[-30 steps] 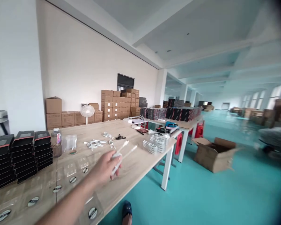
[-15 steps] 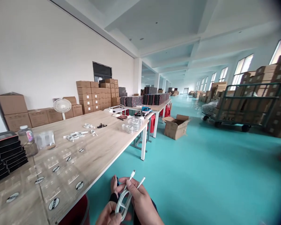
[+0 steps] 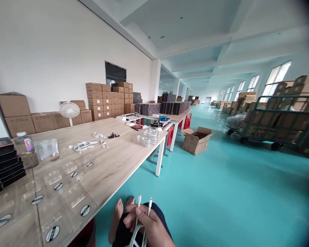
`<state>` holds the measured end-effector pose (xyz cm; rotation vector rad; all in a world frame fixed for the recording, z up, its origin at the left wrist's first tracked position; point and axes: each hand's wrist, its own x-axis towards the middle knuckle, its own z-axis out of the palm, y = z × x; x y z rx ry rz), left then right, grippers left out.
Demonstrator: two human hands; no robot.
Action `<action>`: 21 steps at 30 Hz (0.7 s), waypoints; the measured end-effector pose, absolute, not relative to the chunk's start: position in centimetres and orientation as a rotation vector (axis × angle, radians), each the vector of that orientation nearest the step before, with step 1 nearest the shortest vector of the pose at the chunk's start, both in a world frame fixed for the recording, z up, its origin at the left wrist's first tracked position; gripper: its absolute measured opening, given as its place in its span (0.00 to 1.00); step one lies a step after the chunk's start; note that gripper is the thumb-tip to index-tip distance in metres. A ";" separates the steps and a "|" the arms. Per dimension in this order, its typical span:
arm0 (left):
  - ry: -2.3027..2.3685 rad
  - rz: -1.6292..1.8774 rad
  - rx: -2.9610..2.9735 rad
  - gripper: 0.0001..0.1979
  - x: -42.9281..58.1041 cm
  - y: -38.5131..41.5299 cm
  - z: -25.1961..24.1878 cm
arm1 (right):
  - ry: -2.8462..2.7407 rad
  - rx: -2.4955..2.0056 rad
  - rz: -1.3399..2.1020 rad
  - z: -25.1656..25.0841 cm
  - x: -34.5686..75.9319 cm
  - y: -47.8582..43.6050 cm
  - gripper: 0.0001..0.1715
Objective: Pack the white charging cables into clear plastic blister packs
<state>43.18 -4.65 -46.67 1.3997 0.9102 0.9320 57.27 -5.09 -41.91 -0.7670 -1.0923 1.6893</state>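
Observation:
My right hand (image 3: 154,224) is closed on a white charging cable (image 3: 135,235) at the bottom of the view. Thumb and fingers pinch it near its ends, and two white plugs stick up side by side above them. Below the grip the cable bends in loops that run past the lower edge. My left hand is out of view. To the left, on the wooden table (image 3: 123,157), lie several clear plastic trays (image 3: 74,199) with oval black-and-white labels. Farther back rest loose white cables (image 3: 83,146) and a stack of clear packs with white coils (image 3: 150,136).
A black stack of boxes (image 3: 6,164), a plastic bottle (image 3: 25,149) and a white fan (image 3: 69,110) stand at left. An open carton (image 3: 195,141) sits on the turquoise floor. Farther right is a loaded green trolley (image 3: 275,120). My bare feet (image 3: 118,209) are below the table edge.
My left hand has let go of the cable loops and left the view downward. My right hand sits slightly lower with the cable. The view has shifted a little.

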 end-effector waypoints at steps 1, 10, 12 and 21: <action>0.920 0.950 1.403 0.21 43.5 -3.6 -46.4 | -1.094 -0.773 1.686 -42.2 57.2 -4.7 0.25; 0.947 1.207 1.145 0.26 44.4 3.4 -45.7 | -0.818 -0.691 1.825 -44.5 57.2 -0.4 0.30; 0.945 1.230 1.079 0.21 44.5 4.1 -46.5 | -0.939 -0.793 1.713 -45.0 57.5 0.6 0.28; 1.306 1.704 0.165 0.05 49.6 7.2 -49.0 | -1.454 -1.196 1.681 -44.5 61.9 3.1 0.30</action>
